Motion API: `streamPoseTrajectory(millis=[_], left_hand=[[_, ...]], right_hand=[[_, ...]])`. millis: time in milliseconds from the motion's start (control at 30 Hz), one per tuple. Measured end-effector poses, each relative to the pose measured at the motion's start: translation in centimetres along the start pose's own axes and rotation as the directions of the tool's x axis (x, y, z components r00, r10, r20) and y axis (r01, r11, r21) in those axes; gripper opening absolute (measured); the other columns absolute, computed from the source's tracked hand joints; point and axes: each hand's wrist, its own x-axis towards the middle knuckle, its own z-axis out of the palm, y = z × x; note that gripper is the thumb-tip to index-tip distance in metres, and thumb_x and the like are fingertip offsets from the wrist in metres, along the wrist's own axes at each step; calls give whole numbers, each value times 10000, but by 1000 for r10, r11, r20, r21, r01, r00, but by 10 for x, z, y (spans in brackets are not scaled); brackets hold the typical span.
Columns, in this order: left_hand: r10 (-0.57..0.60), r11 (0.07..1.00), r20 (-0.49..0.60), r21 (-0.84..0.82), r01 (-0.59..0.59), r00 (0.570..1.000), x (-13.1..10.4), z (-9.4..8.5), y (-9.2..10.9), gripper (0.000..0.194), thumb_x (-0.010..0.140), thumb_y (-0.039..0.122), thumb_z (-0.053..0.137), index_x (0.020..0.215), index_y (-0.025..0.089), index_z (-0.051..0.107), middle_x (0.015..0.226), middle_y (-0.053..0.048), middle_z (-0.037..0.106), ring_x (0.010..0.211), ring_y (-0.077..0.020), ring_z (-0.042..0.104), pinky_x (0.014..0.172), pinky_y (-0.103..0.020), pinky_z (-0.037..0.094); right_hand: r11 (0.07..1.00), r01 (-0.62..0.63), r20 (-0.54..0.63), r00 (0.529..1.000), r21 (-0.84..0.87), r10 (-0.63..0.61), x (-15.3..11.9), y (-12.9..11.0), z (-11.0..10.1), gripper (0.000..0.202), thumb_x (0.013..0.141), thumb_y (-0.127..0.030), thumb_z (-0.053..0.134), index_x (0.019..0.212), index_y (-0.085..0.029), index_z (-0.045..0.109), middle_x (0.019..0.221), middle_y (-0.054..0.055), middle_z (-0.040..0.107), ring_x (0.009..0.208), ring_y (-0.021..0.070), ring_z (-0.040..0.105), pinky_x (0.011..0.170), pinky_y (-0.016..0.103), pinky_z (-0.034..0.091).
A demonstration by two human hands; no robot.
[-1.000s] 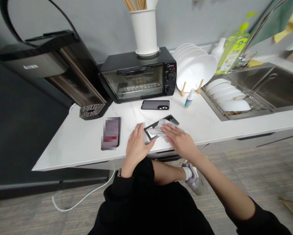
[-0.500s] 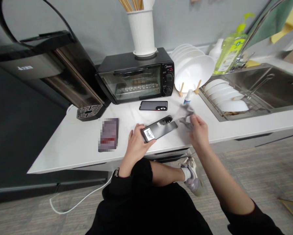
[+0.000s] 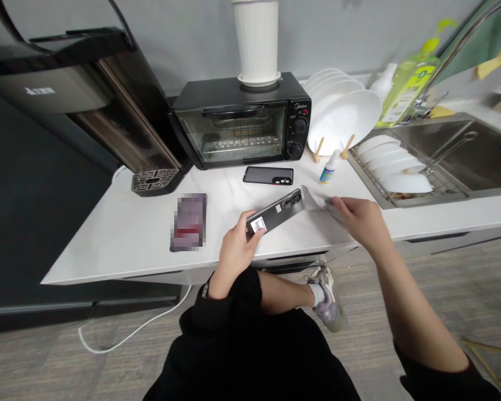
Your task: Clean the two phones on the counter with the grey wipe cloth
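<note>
My left hand [image 3: 238, 243] grips the lower left end of a dark phone [image 3: 280, 211], its back with cameras and a white label facing up. My right hand [image 3: 361, 217] pinches a thin grey cloth [image 3: 319, 203], blurred by motion, just right of the phone's camera end. Behind the phone lies a black-edged phone case [image 3: 268, 175] on the white counter [image 3: 137, 236]. A small spray bottle [image 3: 329, 168] stands upright behind the cloth. To the left of my left hand is a pixelated purple item [image 3: 189, 223] lying flat.
A toaster oven [image 3: 242, 128] with a white pot [image 3: 257, 44] on top stands at the back. A dispenser machine [image 3: 120, 111] is at left. Racked plates [image 3: 344, 120], a soap bottle [image 3: 409, 92] and a sink with bowls [image 3: 480, 145] are at right.
My right hand has moved right with the cloth, which now hangs more spread out and no longer hides the spray bottle. The phone has tilted slightly in my left hand. The view has shifted.
</note>
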Motion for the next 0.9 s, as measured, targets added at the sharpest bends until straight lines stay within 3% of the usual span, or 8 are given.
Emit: streamPoseTrajectory(millis=[67, 167, 233, 367, 533, 633, 733, 900], left_hand=[[12, 1000, -7, 7, -12, 1000, 0, 0, 0, 435, 979, 402, 630, 1386, 292, 523, 1117, -62, 786, 1024, -278, 767, 834, -360, 576], [13, 999, -16, 36, -12, 1000, 0, 1, 0, 438, 971, 385, 641, 1384, 293, 528, 1105, -60, 789, 1008, -282, 770, 819, -366, 581], [11, 999, -18, 44, -10, 1000, 0, 0, 0, 441, 965, 378, 648, 1381, 295, 530, 1086, -54, 791, 997, -282, 772, 814, -368, 584], [15, 999, -18, 43, -14, 1000, 0, -2, 0, 446, 965, 368, 641, 1389, 293, 526, 1085, -53, 788, 996, -279, 768, 827, -372, 584], [9, 999, -18, 51, -9, 1000, 0, -2, 0, 437, 960, 370, 641, 1376, 290, 537, 1072, -50, 785, 991, -287, 763, 845, -384, 578], [7, 999, -20, 36, -6, 1000, 0, -2, 0, 443, 957, 366, 647, 1378, 291, 532, 1082, -52, 786, 998, -289, 765, 845, -383, 578], [9, 999, -18, 31, -9, 1000, 1, -2, -1, 443, 956, 366, 650, 1377, 293, 532, 1079, -51, 788, 990, -290, 769, 836, -383, 578], [12, 999, -19, 30, -12, 1000, 0, -2, 0, 440, 957, 366, 647, 1375, 292, 531, 1096, -53, 787, 1003, -293, 769, 845, -386, 577]], right_hand=[[988, -62, 119, 992, 139, 46, 6, 3, -9, 546, 970, -626, 543, 894, -170, 832, 856, 122, 823, 841, 291, 784, 748, 375, 580], [974, -30, 78, 997, 225, 13, 0, 0, -9, 542, 988, -645, 540, 935, -183, 818, 915, 117, 831, 858, 276, 791, 766, 385, 608], [985, 97, 24, 995, 143, -102, -14, -5, -2, 449, 1003, -585, 574, 967, -206, 811, 959, 95, 831, 885, 268, 786, 812, 389, 605], [933, 341, 109, 938, -116, -329, -40, -5, 16, 297, 1030, -472, 585, 1106, -254, 772, 1144, 70, 795, 1012, 264, 754, 845, 378, 580], [914, 253, 43, 967, -317, -253, -27, 15, 26, 320, 998, -498, 601, 1074, -226, 751, 1087, 113, 758, 978, 292, 703, 770, 370, 523], [997, 70, 9, 998, -13, -69, -6, 22, 23, 327, 904, -549, 694, 884, -225, 731, 869, 61, 728, 780, 223, 653, 652, 306, 446], [894, -137, 92, 990, 427, 108, 8, 21, 23, 441, 790, -668, 746, 841, -237, 667, 661, -19, 611, 586, 162, 541, 530, 266, 364], [780, -228, 145, 974, 583, 176, 16, 15, 33, 529, 786, -786, 640, 849, -261, 615, 685, -12, 647, 622, 192, 615, 564, 294, 482]])
